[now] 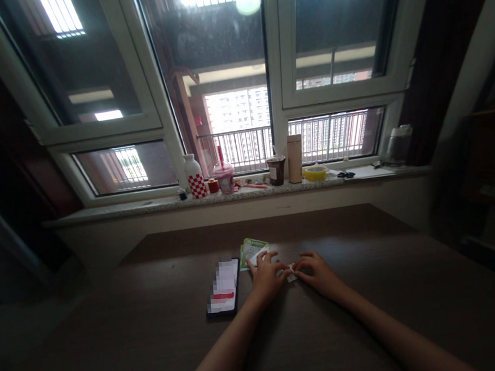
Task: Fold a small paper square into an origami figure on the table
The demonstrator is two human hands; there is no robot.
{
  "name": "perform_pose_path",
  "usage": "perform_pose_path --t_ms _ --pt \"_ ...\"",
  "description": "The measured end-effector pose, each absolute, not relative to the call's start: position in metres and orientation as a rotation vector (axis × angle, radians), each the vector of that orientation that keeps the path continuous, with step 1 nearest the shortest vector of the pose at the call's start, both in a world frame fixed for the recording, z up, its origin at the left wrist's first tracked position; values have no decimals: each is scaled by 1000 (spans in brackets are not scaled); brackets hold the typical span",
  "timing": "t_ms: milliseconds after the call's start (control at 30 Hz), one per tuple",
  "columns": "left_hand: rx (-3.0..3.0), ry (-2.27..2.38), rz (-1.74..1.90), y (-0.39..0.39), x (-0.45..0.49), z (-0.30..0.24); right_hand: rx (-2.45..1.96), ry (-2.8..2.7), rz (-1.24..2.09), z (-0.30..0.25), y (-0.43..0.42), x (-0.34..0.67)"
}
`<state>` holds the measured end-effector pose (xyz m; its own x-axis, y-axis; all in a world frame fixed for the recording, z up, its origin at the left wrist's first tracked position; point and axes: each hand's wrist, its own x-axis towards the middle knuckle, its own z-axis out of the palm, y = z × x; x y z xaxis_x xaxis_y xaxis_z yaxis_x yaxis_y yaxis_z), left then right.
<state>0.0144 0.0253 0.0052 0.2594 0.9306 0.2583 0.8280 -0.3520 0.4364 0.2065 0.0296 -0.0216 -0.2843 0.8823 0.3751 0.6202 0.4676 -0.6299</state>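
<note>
Over the brown table, my left hand (265,279) and my right hand (320,276) come close together. A small pale piece, perhaps paper or a wrapper (292,278), lies between their fingertips. The thumb and forefinger of my left hand pinch its left side, while the other fingers stretch forward. My right hand has its fingertips closed on the right side of the same piece. Green-and-white printed cards or packets (255,246) lie just beyond my left hand, partly covered by its fingers. To the left of that hand rests a phone (223,289) with its screen lit and blurred.
Beneath the window runs a stone sill (164,205). On it stand a checkered bottle (196,180), a pink drink cup (224,178), a dark cup (276,171), a tan flask (295,159), yellow tape (315,174) and scissors (345,174). The brown table (166,349) spreads around both arms.
</note>
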Motion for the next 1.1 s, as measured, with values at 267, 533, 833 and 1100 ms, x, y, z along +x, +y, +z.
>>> perform_pose_path --t_ms 267,533,833,1100 --pt "2315 1655 726 29 15 1 -1312 -1981 403 -22 29 203" --pt "2354 1685 730 31 17 -3 -1243 -2113 267 -16 25 203" --pt "2362 1662 727 28 16 -2 -1316 -2146 99 -11 20 202" --pt "2353 1627 664 26 14 4 -1441 -2096 -52 -12 20 204"
